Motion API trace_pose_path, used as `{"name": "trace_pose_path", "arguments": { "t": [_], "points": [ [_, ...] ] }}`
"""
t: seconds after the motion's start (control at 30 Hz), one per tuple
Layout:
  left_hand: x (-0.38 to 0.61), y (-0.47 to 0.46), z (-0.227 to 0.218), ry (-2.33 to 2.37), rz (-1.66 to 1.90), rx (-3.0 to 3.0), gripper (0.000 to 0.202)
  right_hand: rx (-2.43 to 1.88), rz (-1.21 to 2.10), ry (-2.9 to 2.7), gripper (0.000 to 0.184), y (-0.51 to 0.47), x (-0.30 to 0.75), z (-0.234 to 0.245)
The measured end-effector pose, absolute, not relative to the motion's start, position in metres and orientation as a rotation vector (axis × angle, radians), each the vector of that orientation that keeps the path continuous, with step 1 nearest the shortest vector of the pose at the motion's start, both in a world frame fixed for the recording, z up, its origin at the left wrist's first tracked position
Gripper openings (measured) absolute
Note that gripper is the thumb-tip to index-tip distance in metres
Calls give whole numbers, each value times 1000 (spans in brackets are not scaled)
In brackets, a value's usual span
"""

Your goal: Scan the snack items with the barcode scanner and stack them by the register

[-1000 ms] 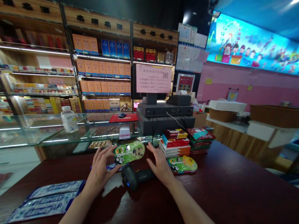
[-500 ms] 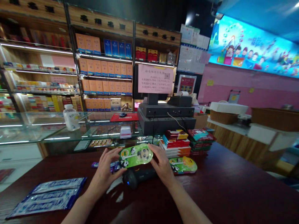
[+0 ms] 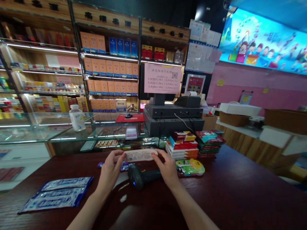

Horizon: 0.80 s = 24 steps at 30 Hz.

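My left hand [image 3: 110, 168] and my right hand [image 3: 167, 168] pinch the two ends of a flat oval toy pack [image 3: 140, 155] above the dark wooden counter [image 3: 240, 198]. The pack is turned over, so its pale printed back faces me. Right under it lies a black barcode scanner [image 3: 141, 177] with a blue light. A second green and yellow panda pack [image 3: 190, 167] lies on the counter just right of my right hand. A small purple wrapped sweet [image 3: 123, 166] sits behind my left hand.
Long blue wrapped packs [image 3: 57, 195] lie at the counter's left. Stacks of red and green boxes [image 3: 183, 145] stand behind the packs. A cash register with a pink notice [image 3: 165, 95] sits on the glass case [image 3: 48, 134], beside a white bottle [image 3: 77, 117]. Stocked shelves fill the back wall.
Both hands closed on the green panda pack, lifted it slightly and flipped it, so its pale back now faces me. The head view shifted a little to the left.
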<state>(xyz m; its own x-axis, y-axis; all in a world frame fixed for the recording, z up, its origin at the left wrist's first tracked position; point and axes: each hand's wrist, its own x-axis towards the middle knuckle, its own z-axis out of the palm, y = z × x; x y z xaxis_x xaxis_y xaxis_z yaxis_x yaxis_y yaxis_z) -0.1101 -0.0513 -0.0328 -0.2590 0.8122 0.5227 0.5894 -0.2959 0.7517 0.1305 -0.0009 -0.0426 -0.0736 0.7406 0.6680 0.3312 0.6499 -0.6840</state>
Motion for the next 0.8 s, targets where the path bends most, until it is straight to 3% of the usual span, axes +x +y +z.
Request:
{"name": "trace_pose_path", "arguments": {
  "t": [0.1,0.23,0.3,0.57,0.8],
  "points": [
    [-110,-49,-35,1671,1639,1869,44,-946,666,-1570,32,3,128,-45],
    [-113,-49,-38,1718,1684,2348,84,-911,847,-1457,38,8,127,-47],
    [-114,-49,-38,1740,1585,2545,90,-892,893,-1435,39,8,127,-47],
    [-125,-53,-36,1796,1256,2807,79,-934,916,-1463,41,5,128,-46],
    [-126,-58,-31,1806,1172,2870,70,-866,973,-1442,41,4,128,-46]
  ]
}}
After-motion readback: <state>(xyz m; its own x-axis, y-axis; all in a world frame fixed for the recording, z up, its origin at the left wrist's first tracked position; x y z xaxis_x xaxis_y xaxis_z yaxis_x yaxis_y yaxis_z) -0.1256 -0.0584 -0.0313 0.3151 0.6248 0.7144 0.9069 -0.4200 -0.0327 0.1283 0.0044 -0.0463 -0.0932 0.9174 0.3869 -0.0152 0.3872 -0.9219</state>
